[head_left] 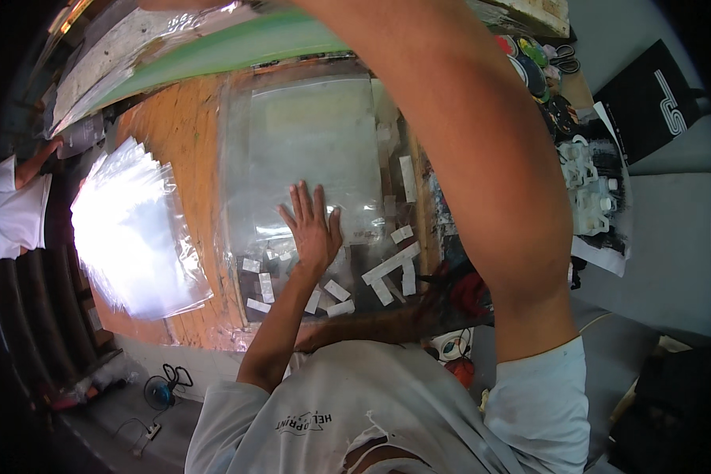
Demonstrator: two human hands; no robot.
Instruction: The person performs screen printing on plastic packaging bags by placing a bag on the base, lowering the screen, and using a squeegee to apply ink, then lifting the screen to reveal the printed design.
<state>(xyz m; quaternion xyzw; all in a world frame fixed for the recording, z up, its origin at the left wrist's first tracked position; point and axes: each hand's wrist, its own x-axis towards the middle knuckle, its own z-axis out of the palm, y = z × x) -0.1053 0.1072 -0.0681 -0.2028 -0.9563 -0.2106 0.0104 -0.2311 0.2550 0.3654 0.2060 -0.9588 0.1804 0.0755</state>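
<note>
My left hand (314, 233) lies flat, fingers spread, on a clear plastic sheet (316, 134) on the wooden work table. Under and around its wrist are several short strips of pale tape (338, 291) on a dark surface. My right arm rises across the view to the upper edge. Only a thin sliver of skin, seemingly my right hand (186, 3), shows at that edge, its fingers hidden. Just below this sliver is a raised, tilted panel with a green face (205, 59) and a pale, worn border.
A fanned stack of shiny clear plastic bags (134, 237) lies on the table's left (189, 118). At right are scissors (565, 59), round tins, white plastic parts (588, 186) and a black bag (660, 103). Another person (20, 205) stands at far left. A small fan (159, 391) is on the floor.
</note>
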